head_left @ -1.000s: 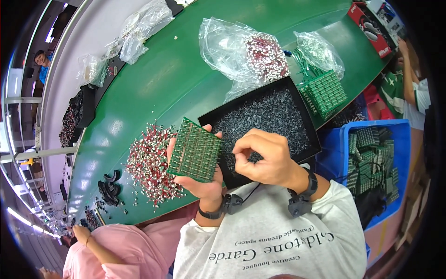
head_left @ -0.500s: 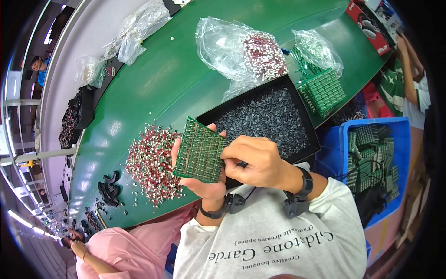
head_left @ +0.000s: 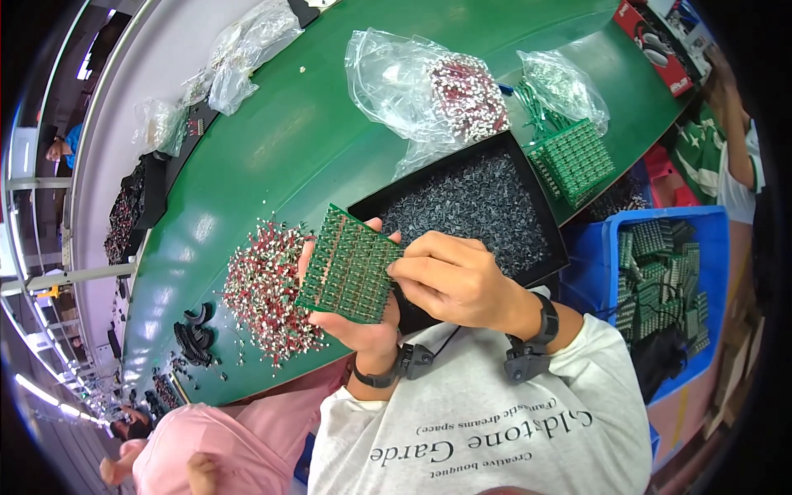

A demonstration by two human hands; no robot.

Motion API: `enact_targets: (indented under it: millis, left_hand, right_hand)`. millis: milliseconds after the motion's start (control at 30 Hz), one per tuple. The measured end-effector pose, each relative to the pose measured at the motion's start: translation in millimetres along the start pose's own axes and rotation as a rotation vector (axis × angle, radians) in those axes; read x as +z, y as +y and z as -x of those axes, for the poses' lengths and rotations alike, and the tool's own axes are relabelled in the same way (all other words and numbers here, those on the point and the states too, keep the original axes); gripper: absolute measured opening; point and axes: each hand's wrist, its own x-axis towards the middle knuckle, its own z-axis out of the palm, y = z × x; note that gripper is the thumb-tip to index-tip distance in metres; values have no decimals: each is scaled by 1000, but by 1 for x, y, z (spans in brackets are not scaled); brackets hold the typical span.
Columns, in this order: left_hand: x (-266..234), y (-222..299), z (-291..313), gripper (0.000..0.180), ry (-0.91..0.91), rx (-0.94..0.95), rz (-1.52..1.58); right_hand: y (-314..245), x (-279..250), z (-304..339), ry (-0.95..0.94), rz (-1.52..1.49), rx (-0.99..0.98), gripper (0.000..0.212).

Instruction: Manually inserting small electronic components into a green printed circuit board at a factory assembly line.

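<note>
A green circuit board panel [head_left: 348, 264], covered in rows of small parts, rests tilted in my left hand [head_left: 367, 334]. The thumb lies along its near edge, and fingertips show past its far edge. At the panel's right edge my right hand [head_left: 454, 280] is closed in a pinch, its fingertips touching or almost touching the board. Whatever sits between those fingertips is too small or too hidden to make out. Behind both hands lies a black tray [head_left: 540, 194] of many small dark parts. Left of the panel is a heap of red and white wire connectors [head_left: 272, 289].
Stacked green boards [head_left: 573, 161] stand right of the tray, beside a clear plastic bag [head_left: 561, 87]. Another bag [head_left: 388, 78] spills connectors at the back. A blue bin [head_left: 610, 272] of boards is at the right. A person in pink [head_left: 223, 445] sits at the left.
The panel in my left hand has shifted slightly left and tilted. My right hand has moved slightly up, its fingers still at the panel's right edge. The person in pink has moved their hands.
</note>
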Motion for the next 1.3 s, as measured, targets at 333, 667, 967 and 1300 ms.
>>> enact_targets:
  millis: [333,667,967,1300]
  left_hand:
    - [-3,0,-6,77,74,5,18]
    - [2,-3,-1,81,50,-10,-43]
    - [4,-1,2,87,77,21,-79]
    - [3,0,-3,86,84,41,-104]
  right_hand:
    - [1,-13,4,-27,-27,135,22]
    - [-11,-8,2,-40,-25,79,24]
    - [-13,1,6,-13,-113,217,15]
    - [-12,-7,-2,-12,-79,111,22]
